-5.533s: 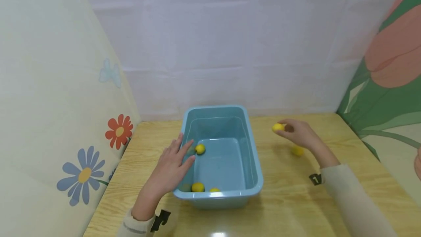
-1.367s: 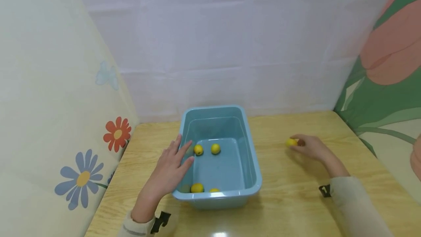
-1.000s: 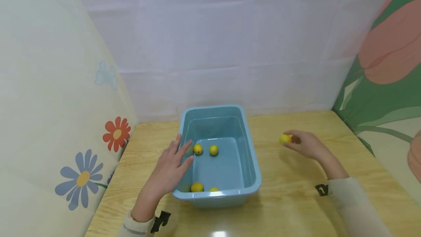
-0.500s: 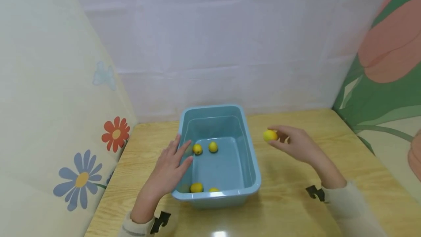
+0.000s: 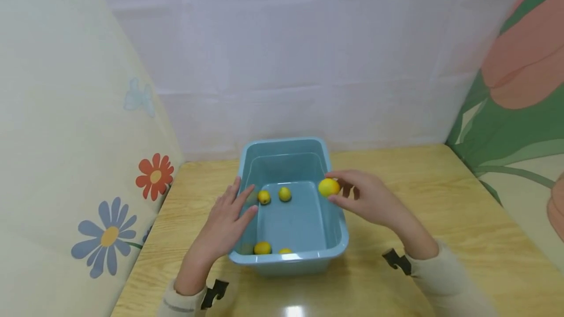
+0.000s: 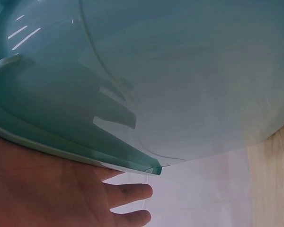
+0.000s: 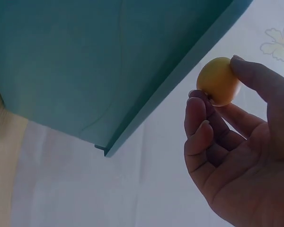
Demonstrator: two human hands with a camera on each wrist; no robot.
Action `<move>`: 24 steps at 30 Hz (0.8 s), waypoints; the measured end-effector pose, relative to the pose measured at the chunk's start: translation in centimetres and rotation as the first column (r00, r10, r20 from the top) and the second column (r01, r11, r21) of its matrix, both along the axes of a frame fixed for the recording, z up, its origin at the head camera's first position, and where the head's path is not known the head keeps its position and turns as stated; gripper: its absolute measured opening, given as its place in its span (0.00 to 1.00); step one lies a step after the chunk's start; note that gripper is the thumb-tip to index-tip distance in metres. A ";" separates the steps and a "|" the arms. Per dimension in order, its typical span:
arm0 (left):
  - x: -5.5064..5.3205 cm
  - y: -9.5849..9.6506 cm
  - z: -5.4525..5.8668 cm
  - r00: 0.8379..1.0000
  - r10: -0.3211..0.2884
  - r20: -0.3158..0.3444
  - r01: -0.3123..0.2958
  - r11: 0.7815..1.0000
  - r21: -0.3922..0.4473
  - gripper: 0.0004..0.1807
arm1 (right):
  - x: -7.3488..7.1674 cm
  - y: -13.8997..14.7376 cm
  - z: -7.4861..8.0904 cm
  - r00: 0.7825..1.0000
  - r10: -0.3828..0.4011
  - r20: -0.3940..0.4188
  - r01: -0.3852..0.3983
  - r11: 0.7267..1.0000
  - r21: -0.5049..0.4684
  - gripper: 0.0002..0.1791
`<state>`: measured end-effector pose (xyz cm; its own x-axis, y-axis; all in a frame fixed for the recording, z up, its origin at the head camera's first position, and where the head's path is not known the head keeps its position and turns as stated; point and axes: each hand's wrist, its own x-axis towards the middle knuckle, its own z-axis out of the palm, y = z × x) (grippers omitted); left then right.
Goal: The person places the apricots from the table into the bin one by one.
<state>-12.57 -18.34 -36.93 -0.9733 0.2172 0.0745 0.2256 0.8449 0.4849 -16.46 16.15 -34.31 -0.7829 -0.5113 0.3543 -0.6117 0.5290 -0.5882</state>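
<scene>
In the head view a light-blue plastic tub (image 5: 293, 258) stands on the wooden table. My left hand (image 5: 222, 224) rests on its left rim, fingers spread; in the left wrist view the hand (image 6: 47, 189) lies along the outside of the rim. My right hand (image 5: 367, 197) pinches a small yellow fruit (image 5: 328, 188), tinged orange on one side, over the tub's right rim. The right wrist view shows this fruit (image 7: 218, 81) between thumb and fingertips, a dark spot at one end. Inside the tub lie several like fruits, among them one fruit (image 5: 284, 194) on the floor.
The wooden table (image 5: 410, 175) extends to both sides of the tub. A white cloth (image 5: 264, 53) hangs close behind it. Flower-printed panels stand at the left (image 5: 110, 136) and right (image 5: 524, 87).
One more fruit lies in the tub than 5.5 s ago. My right hand picked another fruit off the table at the right and carried it left to the rim. My left hand has stayed put.
</scene>
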 end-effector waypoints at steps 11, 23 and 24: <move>0.0 -0.3 0.1 1.000 0.004 0.018 -0.005 1.000 0.025 0.35 | 0.1 -1.1 -0.2 0.999 -0.033 0.039 0.032 0.999 0.011 0.28; -0.4 -2.0 -0.2 0.998 0.034 0.050 -0.049 0.933 0.357 0.34 | -2.8 2.5 -3.7 0.983 -0.175 -0.061 0.179 0.981 0.073 0.29; -0.6 -2.5 -0.3 0.999 0.046 0.016 -0.049 0.939 0.341 0.34 | -3.2 3.0 -4.3 0.980 -0.188 -0.064 0.194 0.975 0.105 0.31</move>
